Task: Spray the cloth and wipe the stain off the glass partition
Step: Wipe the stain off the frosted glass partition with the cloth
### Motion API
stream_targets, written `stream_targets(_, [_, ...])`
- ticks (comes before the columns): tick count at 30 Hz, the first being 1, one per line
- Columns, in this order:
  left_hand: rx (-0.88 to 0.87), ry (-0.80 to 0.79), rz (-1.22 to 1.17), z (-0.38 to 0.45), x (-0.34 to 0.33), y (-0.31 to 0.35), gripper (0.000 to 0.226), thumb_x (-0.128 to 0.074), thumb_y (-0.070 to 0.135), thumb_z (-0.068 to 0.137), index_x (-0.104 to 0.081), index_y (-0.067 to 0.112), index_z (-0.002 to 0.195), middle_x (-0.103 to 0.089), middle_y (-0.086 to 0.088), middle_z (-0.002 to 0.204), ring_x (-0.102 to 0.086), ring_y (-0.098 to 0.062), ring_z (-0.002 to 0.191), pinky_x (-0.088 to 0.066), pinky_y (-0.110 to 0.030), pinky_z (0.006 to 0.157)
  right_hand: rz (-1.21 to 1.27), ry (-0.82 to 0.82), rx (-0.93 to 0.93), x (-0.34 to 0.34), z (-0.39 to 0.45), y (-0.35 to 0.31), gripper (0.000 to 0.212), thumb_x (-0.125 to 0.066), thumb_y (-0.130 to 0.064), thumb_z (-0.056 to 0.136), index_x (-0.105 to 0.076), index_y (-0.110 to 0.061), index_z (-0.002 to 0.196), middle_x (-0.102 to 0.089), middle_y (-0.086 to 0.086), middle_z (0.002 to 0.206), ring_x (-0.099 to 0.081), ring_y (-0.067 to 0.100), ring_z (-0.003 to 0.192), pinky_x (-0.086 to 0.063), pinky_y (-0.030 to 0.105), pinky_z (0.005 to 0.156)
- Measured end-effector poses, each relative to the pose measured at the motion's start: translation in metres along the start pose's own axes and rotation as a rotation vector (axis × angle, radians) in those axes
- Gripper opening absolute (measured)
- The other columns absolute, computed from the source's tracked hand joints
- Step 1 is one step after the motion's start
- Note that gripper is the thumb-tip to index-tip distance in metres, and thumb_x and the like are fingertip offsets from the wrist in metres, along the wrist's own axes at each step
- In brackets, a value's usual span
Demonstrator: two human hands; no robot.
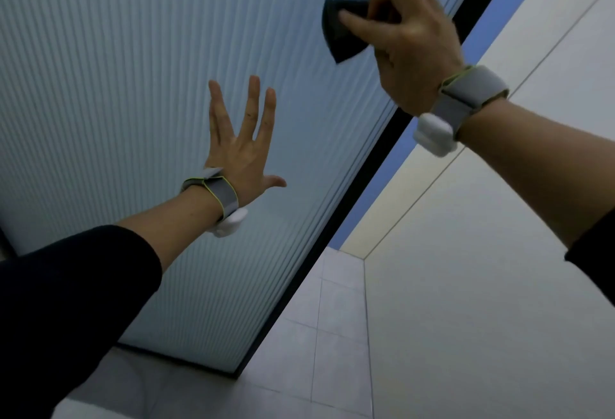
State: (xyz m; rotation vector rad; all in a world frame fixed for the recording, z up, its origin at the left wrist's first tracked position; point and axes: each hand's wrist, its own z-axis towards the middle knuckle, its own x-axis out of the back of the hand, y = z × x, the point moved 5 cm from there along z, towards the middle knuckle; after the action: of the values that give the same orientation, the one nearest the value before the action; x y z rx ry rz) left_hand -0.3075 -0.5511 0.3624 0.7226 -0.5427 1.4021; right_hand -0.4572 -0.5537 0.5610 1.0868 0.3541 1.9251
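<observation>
**A:** Right hand (pixel 411 42) is up in the upper right of the frame, fingers curled tight around a dark cloth (pixel 342 31). The cloth's bunched up and pokes out to the left of the fist, right against the ribbed glass partition (pixel 133 69). Can't honestly tell if it's pressed on or just hovering at the surface.

**B:** And the other one?

**A:** Left hand (pixel 241 146) sits around the centre, wide open, fingers spread and pointing up, nothing in it. Palm faces the glass, looks flat on it or very close.

**B:** Any stain visible?

**A:** Not that I can make out, the glass is frosted with fine ridges all over. It fills the whole left and top of the frame, with a black frame edge (pixel 372 166) running diagonally down to the lower middle. Grey wristbands on both wrists, dark sleeve (pixel 66 302) lower left. Pale wall (pixel 482 285) on the right, tiled floor (pixel 332 335) at the bottom.
</observation>
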Motion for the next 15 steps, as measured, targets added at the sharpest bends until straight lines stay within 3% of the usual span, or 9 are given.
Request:
stream_targets(3, [0.004, 0.002, -0.006, 0.0, -0.003, 0.0, 0.149, -0.067, 0.081, 0.047, 0.011, 0.011, 0.153, 0.011, -0.011, 0.161, 0.005, -0.065, 0.136, 0.01, -0.065, 0.105, 0.0, 0.047, -0.073, 0.0, 0.001, 0.001, 0.035, -0.044, -0.004, 0.095, -0.061, -0.012, 0.125, -0.062, 0.025, 0.104, -0.058, 0.04, 0.092, -0.047, 0.039, 0.072])
stream_targets(9, [-0.04, -0.013, 0.019, -0.012, -0.014, -0.006, 0.147, -0.071, 0.076, 0.05, 0.013, 0.014, 0.153, 0.011, -0.01, 0.162, 0.006, -0.06, 0.14, 0.008, -0.062, 0.11, 0.04, 0.153, -0.035, -0.027, -0.03, -0.032, 0.037, -0.055, 0.003, 0.085, -0.067, -0.01, 0.116, -0.066, 0.021, 0.09, -0.06, 0.036, 0.074, -0.048, 0.035, 0.059])
stream_targets(15, [-0.077, -0.064, 0.074, -0.036, -0.034, -0.01, 0.147, -0.08, 0.065, 0.05, 0.012, 0.015, 0.154, 0.009, -0.01, 0.162, 0.005, -0.053, 0.143, 0.001, -0.062, 0.114, 0.112, -0.035, 0.14, -0.088, -0.103, -0.093, 0.042, -0.044, 0.006, 0.083, -0.066, -0.005, 0.116, -0.067, 0.02, 0.092, -0.061, 0.035, 0.072, -0.049, 0.04, 0.062])
